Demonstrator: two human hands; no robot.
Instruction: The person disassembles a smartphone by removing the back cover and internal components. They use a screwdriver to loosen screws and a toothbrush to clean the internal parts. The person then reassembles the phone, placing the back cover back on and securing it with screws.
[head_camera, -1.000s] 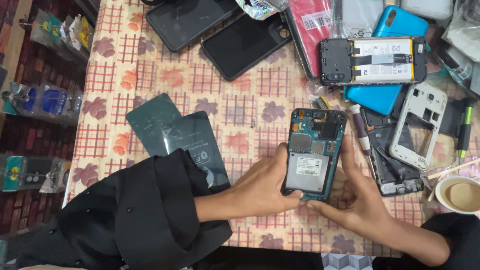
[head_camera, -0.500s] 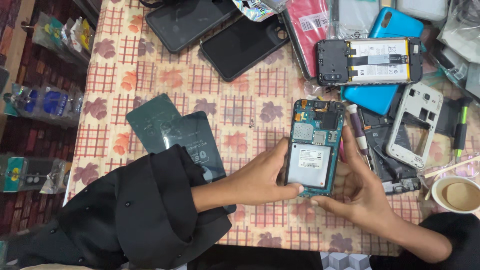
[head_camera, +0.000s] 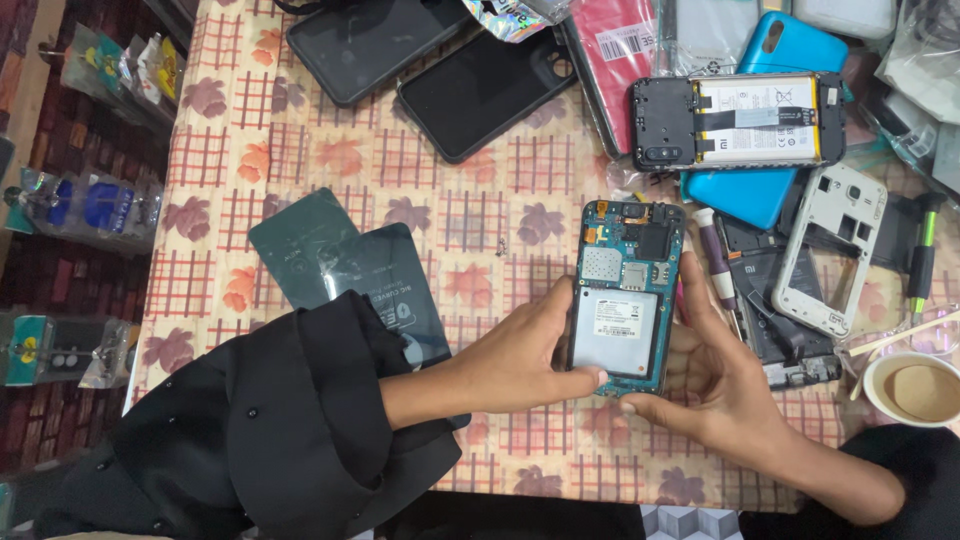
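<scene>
Here, both hands cradle an opened phone (head_camera: 625, 285) above the patterned tablecloth (head_camera: 300, 150), left hand (head_camera: 520, 350) and right hand (head_camera: 715, 375) grasping its lower end, its long axis pointing away beyond the fingertips, between both thumbs.

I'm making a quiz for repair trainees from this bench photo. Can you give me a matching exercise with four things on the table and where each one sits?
Things:
1. opened phone
2. cup of tea
3. white phone frame
4. dark back cover

Places:
A. beside the black sleeve, left of the hands
B. held between left hand and right hand
C. at the table's right edge
D. right of the opened phone, on dark phone parts

Pairs: 1-B, 2-C, 3-D, 4-A
</scene>
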